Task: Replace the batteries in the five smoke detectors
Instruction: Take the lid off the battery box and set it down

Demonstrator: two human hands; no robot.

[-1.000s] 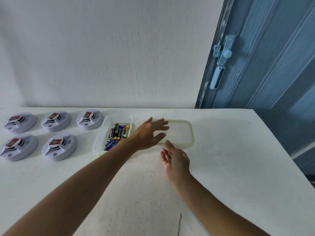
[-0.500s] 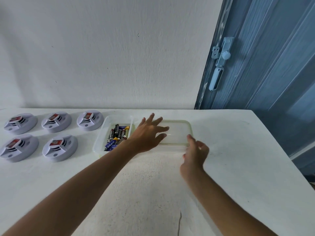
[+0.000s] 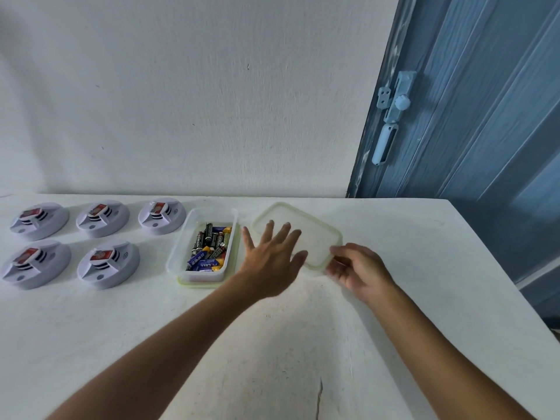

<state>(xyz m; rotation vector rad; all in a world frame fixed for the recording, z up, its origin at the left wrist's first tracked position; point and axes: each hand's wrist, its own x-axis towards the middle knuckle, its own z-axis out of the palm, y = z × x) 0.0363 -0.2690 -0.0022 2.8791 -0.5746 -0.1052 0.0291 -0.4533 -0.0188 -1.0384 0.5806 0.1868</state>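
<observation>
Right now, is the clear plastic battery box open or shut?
Open. The clear plastic battery box has no cover; its translucent lid is beside it, the right hand gripping its corner.

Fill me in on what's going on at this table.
A person is getting set to swap batteries. The right hand pinches the corner of the clear lid, tilting it off the white table, while the left hand hovers open over it. The open container of batteries sits beside five smoke detectors, all untouched.
</observation>
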